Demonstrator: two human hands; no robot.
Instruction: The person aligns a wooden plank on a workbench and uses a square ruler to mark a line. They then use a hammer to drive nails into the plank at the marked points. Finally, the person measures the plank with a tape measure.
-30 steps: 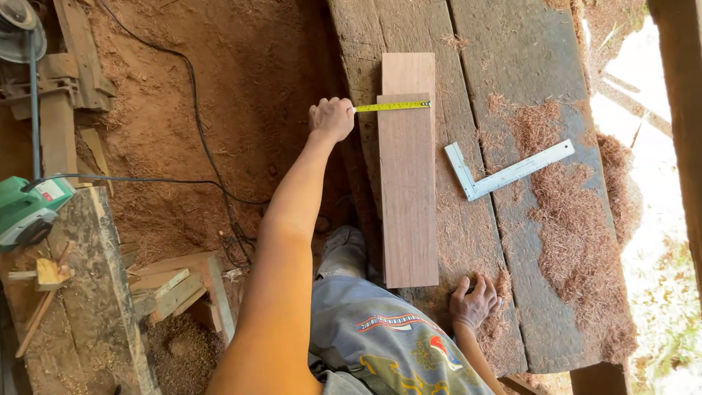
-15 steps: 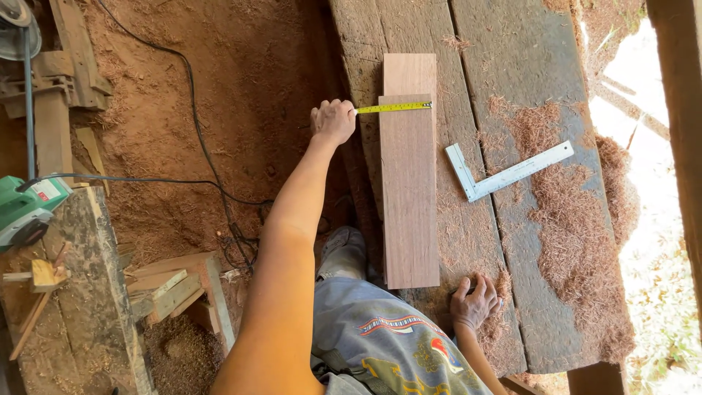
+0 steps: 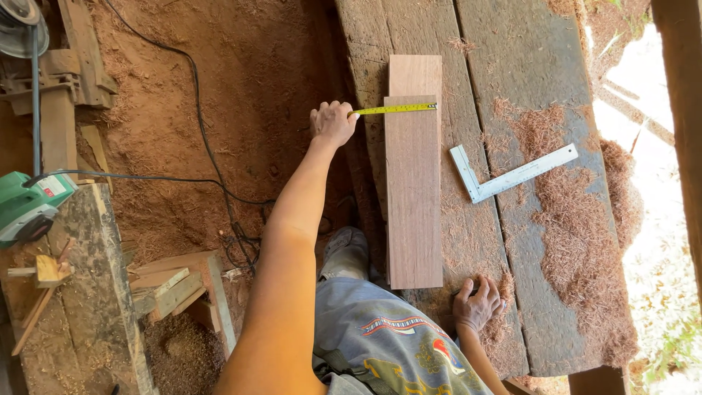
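My left hand (image 3: 333,123) is stretched out past the edge of the workbench (image 3: 541,66) and grips a tape measure. Its yellow tape (image 3: 395,110) runs across the far end of a brown board (image 3: 413,190). That board lies lengthwise on the bench, on top of a second, paler board (image 3: 415,73) that sticks out beyond it. My right hand (image 3: 477,303) rests fingers-down on the bench among shavings, just right of the brown board's near end, and holds nothing.
A metal try square (image 3: 512,174) lies on the bench right of the board, beside heaps of wood shavings (image 3: 578,241). A green power tool (image 3: 29,208) and its black cable (image 3: 205,153) are at the left. Scrap wood pieces (image 3: 179,285) lie on the dirt floor.
Both hands keep their places and the tape stays across the board. Only the view has shifted slightly.
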